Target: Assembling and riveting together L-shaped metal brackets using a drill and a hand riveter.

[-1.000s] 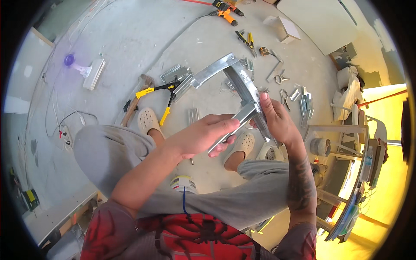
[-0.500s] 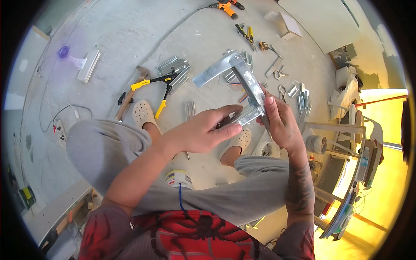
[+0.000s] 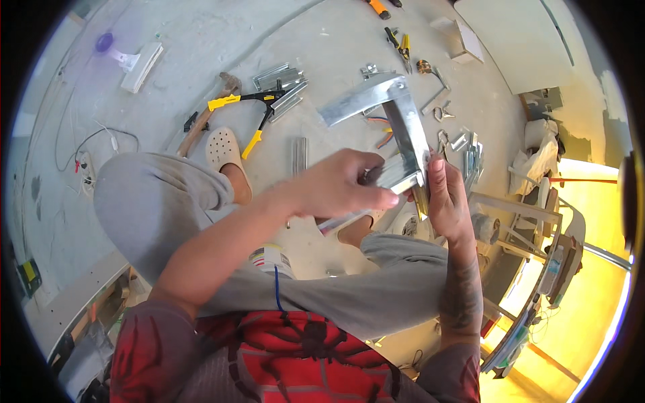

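Both hands hold a bent frame of silvery metal channel in front of me. One arm of it reaches to the upper left from a fastened corner, and another piece joins it lower down. My left hand is closed around that lower piece, thumb beneath and fingers partly hidden behind the metal. A length of channel sticks out below this hand. At the lower joint my right hand grips the upright piece, its thumb pressed on the near side; its other fingers are mostly hidden.
On the floor lie a yellow-handled crimping tool, a hammer, cut metal channels, snips and a tape measure. A bucket stands between my legs. Wooden framing is at the right.
The metal frame has turned slightly and sits further right in view. My left hand has shifted right along the lower piece, whose end now shows below it. The whole view has shifted a little.
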A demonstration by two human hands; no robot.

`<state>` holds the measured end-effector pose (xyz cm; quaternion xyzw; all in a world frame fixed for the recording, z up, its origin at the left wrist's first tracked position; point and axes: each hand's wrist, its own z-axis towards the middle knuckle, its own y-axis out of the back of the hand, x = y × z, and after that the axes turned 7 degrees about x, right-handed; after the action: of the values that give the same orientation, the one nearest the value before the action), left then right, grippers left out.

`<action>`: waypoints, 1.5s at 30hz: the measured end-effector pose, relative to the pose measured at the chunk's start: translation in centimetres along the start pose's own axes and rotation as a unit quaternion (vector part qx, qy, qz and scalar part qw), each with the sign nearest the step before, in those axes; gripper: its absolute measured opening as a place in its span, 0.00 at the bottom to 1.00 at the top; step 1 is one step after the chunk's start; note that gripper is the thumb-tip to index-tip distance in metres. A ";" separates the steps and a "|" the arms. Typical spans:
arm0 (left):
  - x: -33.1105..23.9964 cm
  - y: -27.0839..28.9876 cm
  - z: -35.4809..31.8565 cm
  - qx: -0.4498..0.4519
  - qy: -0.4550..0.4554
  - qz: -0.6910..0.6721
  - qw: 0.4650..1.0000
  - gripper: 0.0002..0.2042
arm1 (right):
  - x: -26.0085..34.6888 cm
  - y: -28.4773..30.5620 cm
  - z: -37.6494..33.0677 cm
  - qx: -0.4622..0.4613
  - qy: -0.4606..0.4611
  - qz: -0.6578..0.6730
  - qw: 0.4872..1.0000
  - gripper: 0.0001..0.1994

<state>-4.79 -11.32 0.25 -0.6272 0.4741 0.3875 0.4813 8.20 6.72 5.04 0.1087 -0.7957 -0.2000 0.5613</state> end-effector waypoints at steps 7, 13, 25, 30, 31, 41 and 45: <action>1.8 1.3 0.8 0.006 -0.039 -0.079 0.996 0.14 | 0.9 -1.1 0.8 -0.007 0.042 -0.047 0.998 0.29; 1.2 0.9 1.6 0.006 -0.042 -0.110 0.993 0.11 | 1.0 0.5 0.8 0.030 0.035 -0.053 0.998 0.29; 14.8 8.4 10.7 -0.230 0.107 0.030 0.967 0.27 | -3.3 9.4 -2.5 0.018 -0.051 -0.214 0.975 0.36; 32.0 9.1 10.3 -0.359 0.339 0.340 0.801 0.37 | -6.4 11.0 -1.4 -0.032 -0.065 -0.261 0.963 0.39; 32.9 7.7 10.8 -0.374 0.351 0.329 0.793 0.43 | -7.0 11.1 -1.6 -0.025 -0.029 -0.299 0.954 0.38; 31.6 12.1 14.0 -0.318 0.292 0.647 0.629 0.47 | -5.9 10.7 -3.2 -0.042 -0.048 -0.273 0.960 0.39; 28.4 18.4 13.3 -0.376 0.176 0.693 0.590 0.35 | -5.8 10.7 -2.9 -0.039 -0.041 -0.253 0.966 0.39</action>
<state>-15.84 -6.29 -34.00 -0.2903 0.6531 0.6301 -0.3035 13.49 18.00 5.64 0.2758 -0.7565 -0.3705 0.4631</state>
